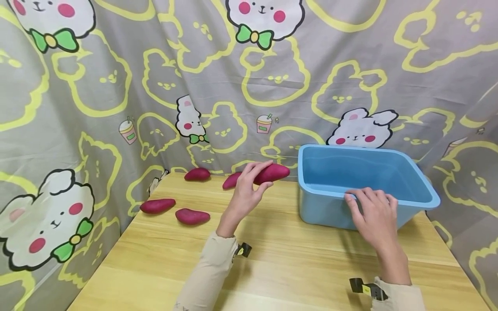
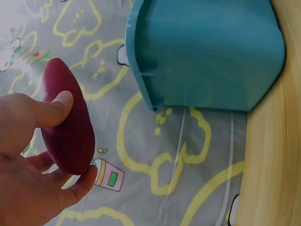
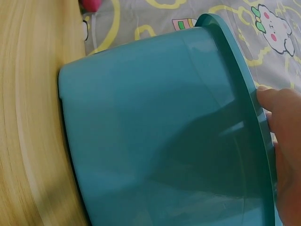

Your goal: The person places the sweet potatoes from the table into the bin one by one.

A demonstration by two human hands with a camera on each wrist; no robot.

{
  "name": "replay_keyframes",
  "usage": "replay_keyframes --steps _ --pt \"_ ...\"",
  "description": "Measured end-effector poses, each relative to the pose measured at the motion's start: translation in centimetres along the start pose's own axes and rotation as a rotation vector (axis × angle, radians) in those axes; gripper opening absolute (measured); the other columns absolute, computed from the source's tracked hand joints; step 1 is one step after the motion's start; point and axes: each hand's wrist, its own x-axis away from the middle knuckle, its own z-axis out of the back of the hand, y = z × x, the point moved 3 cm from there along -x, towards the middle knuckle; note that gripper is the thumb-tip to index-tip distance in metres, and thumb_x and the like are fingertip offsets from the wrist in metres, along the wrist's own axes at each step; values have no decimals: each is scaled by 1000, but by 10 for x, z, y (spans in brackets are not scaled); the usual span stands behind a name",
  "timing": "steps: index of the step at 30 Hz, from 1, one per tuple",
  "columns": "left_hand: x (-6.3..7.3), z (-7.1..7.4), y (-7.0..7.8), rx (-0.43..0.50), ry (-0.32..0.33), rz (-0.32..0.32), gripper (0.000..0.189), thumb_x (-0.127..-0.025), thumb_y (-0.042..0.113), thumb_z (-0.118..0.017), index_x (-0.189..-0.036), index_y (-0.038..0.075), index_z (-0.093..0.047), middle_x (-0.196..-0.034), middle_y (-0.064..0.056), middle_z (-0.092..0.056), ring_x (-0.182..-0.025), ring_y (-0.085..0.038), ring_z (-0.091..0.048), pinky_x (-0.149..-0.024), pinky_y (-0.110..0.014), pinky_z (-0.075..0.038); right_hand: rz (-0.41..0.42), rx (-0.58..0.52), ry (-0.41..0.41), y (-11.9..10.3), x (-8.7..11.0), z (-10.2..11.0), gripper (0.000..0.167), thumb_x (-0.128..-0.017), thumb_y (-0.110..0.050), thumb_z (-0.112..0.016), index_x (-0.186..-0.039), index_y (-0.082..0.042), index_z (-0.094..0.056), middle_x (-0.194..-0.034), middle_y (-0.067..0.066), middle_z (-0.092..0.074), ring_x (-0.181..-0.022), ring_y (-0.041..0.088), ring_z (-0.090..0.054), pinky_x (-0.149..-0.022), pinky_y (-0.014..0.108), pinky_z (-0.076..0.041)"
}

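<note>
Potato (image 1: 274,172) in head view is held up in the left hand (image 1: 244,190), fingers clamped on it, left of the bin (image 1: 323,209). Four other potatoes (image 1: 192,217) lie on the bench (image 1: 292,268), one partly behind that hand. Right hand (image 1: 375,218) grips the bin's near rim (image 1: 330,192), fingers hooked over it. Left wrist view: thumb on potato, fingertips opposite; bin apart from it. Right wrist view: thumb and fingers on rim, hand partly cut off.
</note>
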Motion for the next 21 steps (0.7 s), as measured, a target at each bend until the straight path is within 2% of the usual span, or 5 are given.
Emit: replay_keyframes --steps 7,14,21 --pt "-5 -11 6 16 -1 0 53 -90 7 -79 -141 16 -63 -131 -6 -59 -120 -19 -57 -97 -37 -51 0 -2 -1 1 0 -1 24 -103 -26 -61 -110 -7 -73 -105 17 -69 -101 40 -52 -98 68 -25" --pt "-9 -24 14 32 -9 -9 49 -94 13 -76 -141 15 -63 -130 -7 -60 -119 -19 -57 -96 -34 -51 -2 3 -9 1 1 -2 24 -103 -26 -60 -109 -7 -73 -106 18 -69 -100 41 -51 -98 69 -25" --pt "-13 -33 21 31 -21 -36 50 -95 7 -73 -143 14 -60 -133 -9 -57 -122 -21 -55 -100 -33 -49 -3 4 -5 0 1 -1 24 -103 -26 -60 -109 -7 -73 -106 18 -69 -100 41 -51 -98 69 -24"
